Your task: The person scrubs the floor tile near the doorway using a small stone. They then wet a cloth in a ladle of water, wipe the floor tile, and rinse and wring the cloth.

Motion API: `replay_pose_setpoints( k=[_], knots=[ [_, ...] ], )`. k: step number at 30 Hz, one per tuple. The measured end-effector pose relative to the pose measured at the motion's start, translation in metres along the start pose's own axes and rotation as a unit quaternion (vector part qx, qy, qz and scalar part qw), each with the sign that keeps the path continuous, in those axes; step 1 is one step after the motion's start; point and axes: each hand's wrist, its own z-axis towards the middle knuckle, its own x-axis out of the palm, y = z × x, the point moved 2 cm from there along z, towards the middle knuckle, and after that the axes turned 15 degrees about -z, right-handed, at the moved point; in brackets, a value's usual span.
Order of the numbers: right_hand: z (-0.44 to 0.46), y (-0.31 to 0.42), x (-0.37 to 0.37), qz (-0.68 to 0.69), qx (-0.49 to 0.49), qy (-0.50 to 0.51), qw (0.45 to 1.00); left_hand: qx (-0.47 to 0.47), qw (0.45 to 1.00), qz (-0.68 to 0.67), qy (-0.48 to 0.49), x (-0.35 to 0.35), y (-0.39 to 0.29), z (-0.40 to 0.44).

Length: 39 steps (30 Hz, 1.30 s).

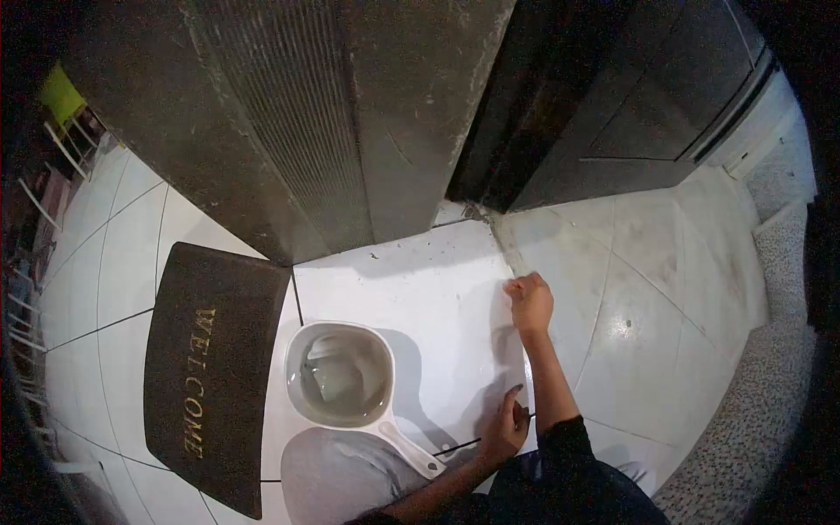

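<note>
Floor (429, 280): white tiles.
Mat (214, 324): dark, with WELCOME.
Dipper (387, 426): just beside the mat, with water (341, 389) inside.
My right hand (530, 304): curled, at a tile edge; what it holds, I cannot tell.
My left hand (506, 429): near the handle (411, 451); fingers partly bent, hold also unclear.

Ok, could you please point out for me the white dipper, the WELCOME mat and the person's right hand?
White dipper (388, 427), head view: where the handle meets the rim.
WELCOME mat (234, 376), head view: dark surface beside the lettering.
Right hand (531, 306), head view: middle of the hand.
</note>
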Motion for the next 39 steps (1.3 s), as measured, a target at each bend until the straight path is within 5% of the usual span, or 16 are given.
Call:
replay_pose_setpoints(
  k=[2, 6, 15, 20, 23, 25, 28, 39],
  knots=[
    [0.023, 0.011, 0.008, -0.12, -0.088, -0.088, 0.985, -0.073, 0.997, 0.021, 0.025, -0.001, -0.016, 0.003],
    [0.08, 0.029, 0.034, -0.089, -0.098, -0.107, 0.985, -0.065, 0.997, 0.046, 0.001, -0.002, 0.001, 0.001],
    [0.01, 0.005, 0.002, -0.054, -0.085, -0.088, 0.991, -0.031, 0.997, 0.06, 0.03, -0.002, -0.01, 0.001],
    [0.076, 0.01, 0.046, -0.067, -0.03, -0.099, 0.992, -0.087, 0.991, 0.097, 0.017, 0.0, 0.005, 0.0],
    [0.068, 0.012, 0.03, -0.088, -0.067, -0.107, 0.988, 0.065, 0.989, 0.131, 0.012, 0.002, 0.025, 0.0],
    [0.039, 0.014, 0.011, -0.09, -0.098, -0.112, 0.985, -0.073, 0.996, 0.049, 0.014, -0.002, 0.003, 0.002],
    [0.013, 0.005, 0.003, -0.027, -0.066, -0.087, 0.994, 0.017, 1.0, -0.003, 0.011, 0.001, 0.004, 0.001],
    [0.043, -0.001, 0.016, -0.033, -0.085, -0.121, 0.988, -0.074, 0.995, 0.07, 0.001, -0.001, 0.005, 0.003]
  ],
)
